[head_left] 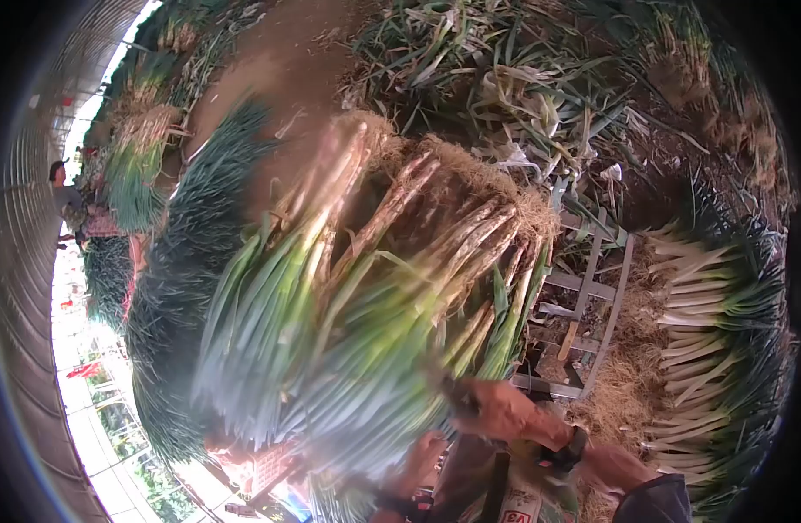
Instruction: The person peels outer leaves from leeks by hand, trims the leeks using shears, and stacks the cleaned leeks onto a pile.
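A large heap of long green onions (365, 305) lies in front of me, with soil-browned stems and roots at the far end and green leaves toward me. My right hand (500, 408), with a dark band on its wrist, is closed at the heap's near right side. Something dark and blurred is at its fingers; I cannot make out what it is. My left hand (422, 458) is lower and to the left, beside the leaf ends. Motion smears its fingers, so its grip is unclear.
Cleaned green onions (696, 305) with white stems lie in a row at right. A metal frame (592, 296) stands between them and the heap. Loose leaves (505, 96) litter the ground beyond. More bundles (200, 200) are at left, where another person (69, 200) stands farther off.
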A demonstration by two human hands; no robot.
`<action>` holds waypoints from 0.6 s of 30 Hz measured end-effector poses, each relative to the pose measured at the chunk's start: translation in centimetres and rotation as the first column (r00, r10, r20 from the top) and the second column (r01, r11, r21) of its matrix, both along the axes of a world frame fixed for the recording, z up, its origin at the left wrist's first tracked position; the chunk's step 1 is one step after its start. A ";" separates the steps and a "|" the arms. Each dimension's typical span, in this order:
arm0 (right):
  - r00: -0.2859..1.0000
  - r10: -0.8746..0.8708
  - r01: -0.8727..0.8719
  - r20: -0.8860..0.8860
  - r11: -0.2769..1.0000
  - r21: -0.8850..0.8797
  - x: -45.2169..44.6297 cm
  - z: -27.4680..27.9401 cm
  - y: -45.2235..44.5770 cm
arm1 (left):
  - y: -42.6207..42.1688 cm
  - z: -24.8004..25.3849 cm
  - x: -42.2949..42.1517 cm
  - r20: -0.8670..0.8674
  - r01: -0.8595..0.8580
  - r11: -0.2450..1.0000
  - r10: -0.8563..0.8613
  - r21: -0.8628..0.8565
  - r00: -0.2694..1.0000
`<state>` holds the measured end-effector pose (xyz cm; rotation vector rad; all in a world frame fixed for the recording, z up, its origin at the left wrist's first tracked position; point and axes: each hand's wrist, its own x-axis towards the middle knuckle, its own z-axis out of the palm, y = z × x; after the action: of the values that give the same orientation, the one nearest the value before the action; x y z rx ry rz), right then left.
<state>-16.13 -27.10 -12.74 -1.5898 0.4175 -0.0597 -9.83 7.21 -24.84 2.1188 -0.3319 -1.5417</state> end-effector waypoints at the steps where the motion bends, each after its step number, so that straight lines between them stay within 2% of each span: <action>1: 1.000 -0.026 0.026 -0.014 1.000 -0.018 -0.2 0.1 0.0 | -1.1 1.0 0.5 -0.038 -0.042 0.999 0.044 0.034 0.998; 3: 0.996 -0.080 0.077 -0.050 0.996 -0.055 -0.7 0.6 -0.2 | -3.7 3.7 1.1 -0.119 -0.120 0.987 0.133 0.111 0.984; 4: 0.966 -0.140 0.138 -0.217 0.990 -0.025 -0.9 0.1 -1.1 | -4.7 4.4 1.4 -0.127 -0.067 0.989 0.084 0.132 0.988; 7: 0.939 -0.259 0.248 -0.225 0.966 -0.077 -2.1 0.4 -3.1 | -6.1 5.0 2.4 -0.145 0.071 0.984 -0.047 0.165 0.988; 8: 0.984 -0.003 -0.042 -0.177 0.968 -0.249 -3.1 0.0 -3.4 | -6.1 4.8 2.6 -0.131 0.094 0.983 -0.073 0.161 0.989; 9: 0.988 -0.076 0.037 -0.138 0.963 -0.266 -4.4 -1.0 -3.0 | -6.3 4.7 2.8 -0.115 0.116 0.981 -0.099 0.157 0.988; 10: 0.985 -0.146 0.114 -0.094 0.953 -0.281 -5.5 -2.1 -2.4 | -7.4 5.2 3.0 -0.174 0.045 0.977 -0.009 0.209 0.985; 11: 0.976 -0.211 0.188 -0.048 0.938 -0.292 -6.5 -2.9 -1.8 | -7.5 5.0 3.1 -0.167 0.027 0.988 -0.001 0.152 0.986; 12: 0.902 -0.347 0.322 -0.256 0.937 -0.134 -6.6 -0.5 -3.5 | -7.6 4.7 3.3 -0.159 0.008 0.996 0.007 0.091 0.987; 13: 0.881 -0.372 0.323 -0.293 0.924 -0.204 -7.5 -0.6 -4.1 | -8.1 4.7 3.5 -0.153 -0.007 1.000 0.011 0.030 0.988; 14: 0.854 -0.402 0.323 -0.330 0.907 -0.270 -9.0 -0.9 -4.5 | -9.1 4.5 3.9 -0.100 0.133 0.988 -0.125 0.079 0.987; 15: 0.823 -0.434 0.320 -0.366 0.887 -0.333 -10.1 -0.9 -4.7 | -9.8 4.0 4.3 -0.022 0.261 0.965 -0.260 0.034 0.965; 16: 0.818 -0.432 0.209 -0.380 0.839 -0.503 -10.7 -0.2 -4.7 | -10.4 3.3 4.5 0.063 0.382 0.924 -0.382 -0.001 0.922; 17: 0.762 -0.513 0.302 -0.396 0.822 -0.484 -11.4 -0.6 -4.9 | -11.0 2.7 4.8 0.154 0.498 0.867 -0.489 -0.022 0.859; 18: 0.702 -0.580 0.388 -0.413 0.798 -0.460 -12.2 -1.5 -5.2 | -12.0 2.6 4.8 0.213 0.534 0.844 -0.513 -0.054 0.832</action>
<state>-28.38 -32.29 -14.22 -1.7834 1.3500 -0.1005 -5.08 -4.80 -22.28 2.1982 -1.1274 -1.5464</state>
